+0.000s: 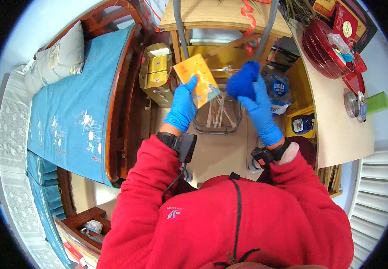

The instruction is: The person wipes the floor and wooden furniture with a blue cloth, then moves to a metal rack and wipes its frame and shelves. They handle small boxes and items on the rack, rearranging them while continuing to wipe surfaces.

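My left hand (182, 107), in a blue glove, grips a flat yellow box (197, 77) by its lower left edge, the thumb lying on its face. The box is held up and tilted, with a lighter picture at its lower corner. In my right hand (261, 110), gloved the same way, is a bunched dark blue cloth (243, 81). A small gap separates the cloth from the box. Below both hands is a metal-framed folding chair (216, 131) with pale straps.
A wooden table (223, 18) with red ribbon stands ahead. An open carton (155, 92) of yellow boxes sits between it and the blue-covered wooden bench (75, 107). At right, a pale counter (337, 130) bears red round trays (322, 47). Wrapped bottles (280, 87) lie below it.
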A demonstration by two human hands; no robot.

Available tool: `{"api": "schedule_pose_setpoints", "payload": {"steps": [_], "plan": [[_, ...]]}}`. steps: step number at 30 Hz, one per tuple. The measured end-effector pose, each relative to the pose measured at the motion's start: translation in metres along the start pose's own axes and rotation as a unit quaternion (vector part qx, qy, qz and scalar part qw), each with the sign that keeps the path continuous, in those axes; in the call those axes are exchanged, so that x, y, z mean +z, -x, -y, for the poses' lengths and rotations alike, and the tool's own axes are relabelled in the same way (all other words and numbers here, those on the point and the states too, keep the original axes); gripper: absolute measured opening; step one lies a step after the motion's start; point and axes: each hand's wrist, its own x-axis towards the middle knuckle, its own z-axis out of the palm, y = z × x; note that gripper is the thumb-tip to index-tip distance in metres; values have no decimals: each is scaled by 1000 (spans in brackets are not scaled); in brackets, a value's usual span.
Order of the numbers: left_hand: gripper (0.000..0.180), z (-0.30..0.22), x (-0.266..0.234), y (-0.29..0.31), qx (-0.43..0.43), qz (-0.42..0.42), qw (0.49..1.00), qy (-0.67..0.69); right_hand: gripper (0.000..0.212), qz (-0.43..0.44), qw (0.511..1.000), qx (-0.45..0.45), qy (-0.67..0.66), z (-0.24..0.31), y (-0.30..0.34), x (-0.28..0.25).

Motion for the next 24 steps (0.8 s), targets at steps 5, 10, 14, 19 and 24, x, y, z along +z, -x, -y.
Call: {"api": "schedule_pose_setpoints", "payload": {"steps": [5, 10, 14, 19, 24], "plan": [[66, 35, 23, 16, -80, 106, 991, 19, 42, 27, 937, -243, 249, -19, 15, 33], [73, 37, 25, 15, -192, 215, 926, 246, 50, 36, 921, -255, 291, -25, 20, 36], [67, 57, 41, 34, -158, 164, 970, 91, 23, -71, 948, -169, 260, -13, -12, 24], [64, 71, 52, 58, -171, 147, 973, -41, 37, -82, 990, 28, 114, -20, -22, 10], [77, 62, 45, 43, -75, 144, 987, -21, 49, -47, 987, -71, 138, -42, 25, 47]]}}
